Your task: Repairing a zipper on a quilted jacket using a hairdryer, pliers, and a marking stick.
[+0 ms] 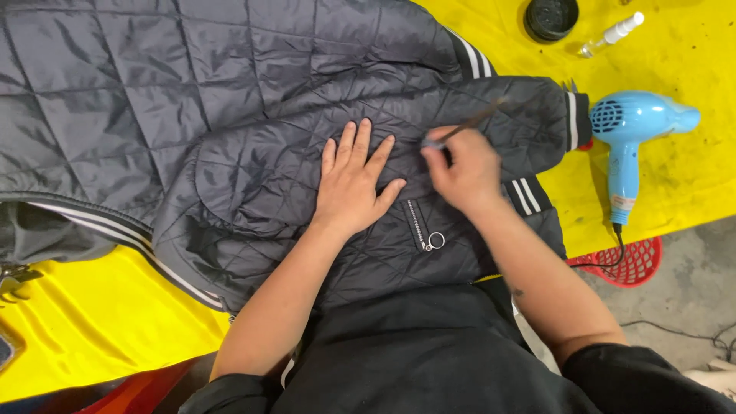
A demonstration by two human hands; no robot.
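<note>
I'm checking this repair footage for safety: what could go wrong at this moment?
The right hand works a thin pointed tool close to the left hand pressed flat on the quilted jacket; a slip might prick a finger or snag the fabric. The blue hair dryer lies near the table edge, cord hanging, and might get pulled off.

There was one dark quilted jacket point(230, 130), one blue hair dryer point(632, 130), one small spray bottle point(611, 34), one round black lid point(550, 17), one red basket point(632, 261), and two hands, a left hand point(353, 184) and a right hand point(464, 172).
</note>
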